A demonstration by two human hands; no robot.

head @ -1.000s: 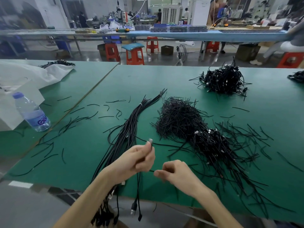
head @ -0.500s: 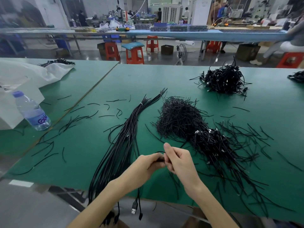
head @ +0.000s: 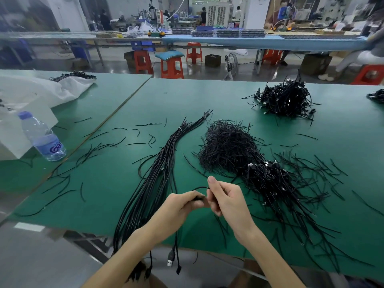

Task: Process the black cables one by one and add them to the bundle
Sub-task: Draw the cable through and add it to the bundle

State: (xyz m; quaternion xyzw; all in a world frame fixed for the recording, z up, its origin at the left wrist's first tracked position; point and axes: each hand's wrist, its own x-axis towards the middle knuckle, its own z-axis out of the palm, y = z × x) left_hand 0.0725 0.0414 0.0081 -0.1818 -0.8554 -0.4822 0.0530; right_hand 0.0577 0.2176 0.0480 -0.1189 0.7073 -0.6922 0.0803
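My left hand (head: 182, 205) grips a folded black cable (head: 176, 238) near the table's front edge; its plug ends (head: 170, 260) hang below the edge. My right hand (head: 225, 199) pinches a thin black tie (head: 200, 187) that loops over the cable between both hands. A long bundle of straightened black cables (head: 158, 171) lies to the left of my hands, running diagonally from front left to back right. To the right lies a pile of coiled black cables (head: 268, 179). Behind it sits a heap of short black ties (head: 226, 146).
The green table (head: 228, 96) carries scattered loose ties (head: 116, 142) on the left. A water bottle (head: 42, 138) lies at the left beside a white bag (head: 41, 90). Another cable pile (head: 286, 99) sits at the back right. Red stools (head: 172, 67) stand beyond.
My hands came together over the cable one second ago. Since then the right hand's index finger has stayed raised while a tie loop appeared between the hands.
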